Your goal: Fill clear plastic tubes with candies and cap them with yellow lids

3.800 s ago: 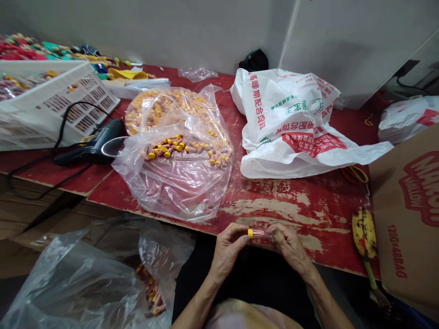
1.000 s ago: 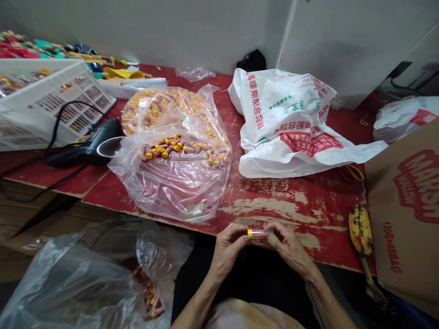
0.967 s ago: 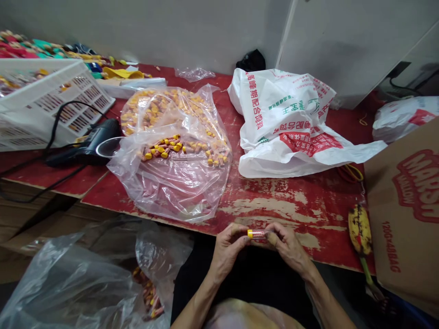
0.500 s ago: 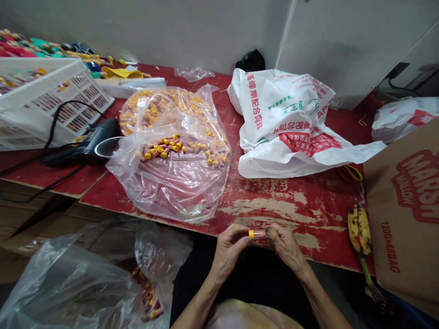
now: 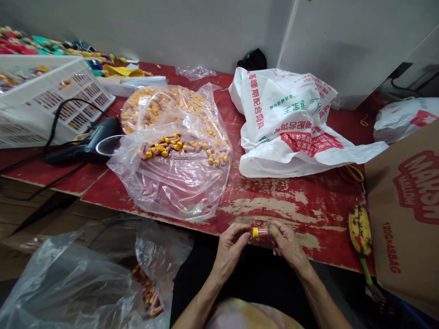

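A small clear tube (image 5: 261,232) with a yellow cap and reddish contents lies level between my hands at the table's front edge. My right hand (image 5: 286,242) pinches its right end. My left hand (image 5: 231,249) is beside the yellow cap, thumb and forefinger curved toward it with a small gap; whether it touches the cap is hard to tell. Beyond my hands to the left, an open clear plastic bag (image 5: 171,192) holds many similar yellow-capped tubes (image 5: 164,146). More of them lie in a clear bag (image 5: 82,283) below the table.
A white crate (image 5: 58,105) and a black heat gun or dryer (image 5: 92,141) with its cord sit on the left. A white printed sack (image 5: 291,123) lies on the red table (image 5: 267,201). At right are a banana (image 5: 360,233) and a cardboard box (image 5: 404,219).
The tube has shifted slightly right with my right hand, and my left fingers have come a little away from its cap.
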A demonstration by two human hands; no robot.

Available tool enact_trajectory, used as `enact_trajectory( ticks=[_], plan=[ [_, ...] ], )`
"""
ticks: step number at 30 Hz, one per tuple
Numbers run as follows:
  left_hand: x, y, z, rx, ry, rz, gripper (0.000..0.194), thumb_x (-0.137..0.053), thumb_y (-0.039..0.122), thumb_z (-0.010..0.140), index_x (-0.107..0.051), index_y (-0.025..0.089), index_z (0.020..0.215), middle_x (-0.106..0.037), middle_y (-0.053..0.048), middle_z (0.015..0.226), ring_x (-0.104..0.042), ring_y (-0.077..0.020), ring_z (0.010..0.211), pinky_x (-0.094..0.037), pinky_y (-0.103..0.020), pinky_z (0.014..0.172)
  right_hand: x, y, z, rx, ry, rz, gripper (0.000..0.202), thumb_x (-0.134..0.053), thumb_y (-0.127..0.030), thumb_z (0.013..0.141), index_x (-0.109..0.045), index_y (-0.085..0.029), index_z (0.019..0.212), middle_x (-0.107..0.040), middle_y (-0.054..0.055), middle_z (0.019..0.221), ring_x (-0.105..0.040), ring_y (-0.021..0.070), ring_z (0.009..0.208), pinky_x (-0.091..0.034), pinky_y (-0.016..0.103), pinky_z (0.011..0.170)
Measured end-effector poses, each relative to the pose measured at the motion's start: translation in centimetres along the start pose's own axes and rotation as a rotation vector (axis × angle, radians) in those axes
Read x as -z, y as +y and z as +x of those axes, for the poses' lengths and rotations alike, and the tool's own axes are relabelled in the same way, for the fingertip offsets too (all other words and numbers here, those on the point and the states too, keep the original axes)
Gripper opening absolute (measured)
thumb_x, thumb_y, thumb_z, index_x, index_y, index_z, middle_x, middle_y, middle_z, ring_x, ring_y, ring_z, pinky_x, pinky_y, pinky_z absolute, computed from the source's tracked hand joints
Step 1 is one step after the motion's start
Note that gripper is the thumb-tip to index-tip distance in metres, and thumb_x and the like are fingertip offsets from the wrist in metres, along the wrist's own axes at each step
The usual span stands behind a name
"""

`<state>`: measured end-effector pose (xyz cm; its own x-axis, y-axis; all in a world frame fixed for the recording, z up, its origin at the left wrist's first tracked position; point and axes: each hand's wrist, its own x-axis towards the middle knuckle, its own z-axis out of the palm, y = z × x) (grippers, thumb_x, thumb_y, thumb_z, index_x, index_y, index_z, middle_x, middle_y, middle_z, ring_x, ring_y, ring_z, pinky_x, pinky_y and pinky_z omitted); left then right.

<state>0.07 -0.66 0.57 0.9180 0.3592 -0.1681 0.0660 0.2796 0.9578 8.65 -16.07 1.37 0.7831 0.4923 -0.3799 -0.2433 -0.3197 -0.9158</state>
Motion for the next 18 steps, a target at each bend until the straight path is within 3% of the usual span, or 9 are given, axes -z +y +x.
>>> enact_trajectory(
  ticks=[3, 7, 11, 18],
  plan=[
    [0.2, -0.1, 0.0, -0.006, 0.028, 0.021, 0.021, -0.063, 0.034, 0.080, -0.068, 0.016, 0.090, -0.062, -0.003, 0.076, -0.061, -0.0156, 0.067, -0.051, -0.027, 0.065, 2.1, -1.1, -0.4, 0.079, 0.092, -0.173, 0.039, -0.045, -0.058, 0.083, -0.055, -0.020, 0.083, -0.044, -0.006, 0.052, -0.040, 0.0103, 0.041, -0.034, 0.022, 0.041],
    [0.2, -0.4, 0.1, 0.013, 0.054, 0.041, 0.021, -0.062, 0.035, 0.080, -0.066, 0.016, 0.088, -0.063, -0.002, 0.072, -0.061, -0.0154, 0.065, -0.050, -0.026, 0.065, 4.9, -2.4, -1.1, 0.271, 0.222, -0.788, 0.026, -0.044, -0.039, 0.088, -0.061, -0.022, 0.079, -0.062, 0.002, 0.067, -0.056, 0.0166, 0.059, -0.033, 0.026, 0.051],
    [0.1, -0.4, 0.1, 0.032, 0.077, 0.034, 0.022, -0.063, 0.036, 0.079, -0.067, 0.016, 0.087, -0.063, -0.002, 0.072, -0.062, -0.0155, 0.064, -0.050, -0.026, 0.063, 5.2, -1.8, -0.7, 0.312, 0.261, -1.314, 0.019, -0.045, -0.031, 0.087, -0.059, -0.022, 0.076, -0.066, 0.005, 0.068, -0.059, 0.0181, 0.054, -0.020, 0.028, 0.047],
    [0.0, -0.4, 0.5, 0.074, 0.092, 0.067, 0.024, -0.063, 0.037, 0.080, -0.068, 0.016, 0.088, -0.065, -0.003, 0.070, -0.062, -0.0164, 0.064, -0.051, -0.027, 0.063, 3.7, -0.1, 0.1, 0.327, 0.237, -1.453, 0.016, -0.043, -0.027, 0.088, -0.056, -0.021, 0.080, -0.064, 0.005, 0.058, -0.061, 0.0177, 0.050, -0.017, 0.029, 0.047]
  ],
)
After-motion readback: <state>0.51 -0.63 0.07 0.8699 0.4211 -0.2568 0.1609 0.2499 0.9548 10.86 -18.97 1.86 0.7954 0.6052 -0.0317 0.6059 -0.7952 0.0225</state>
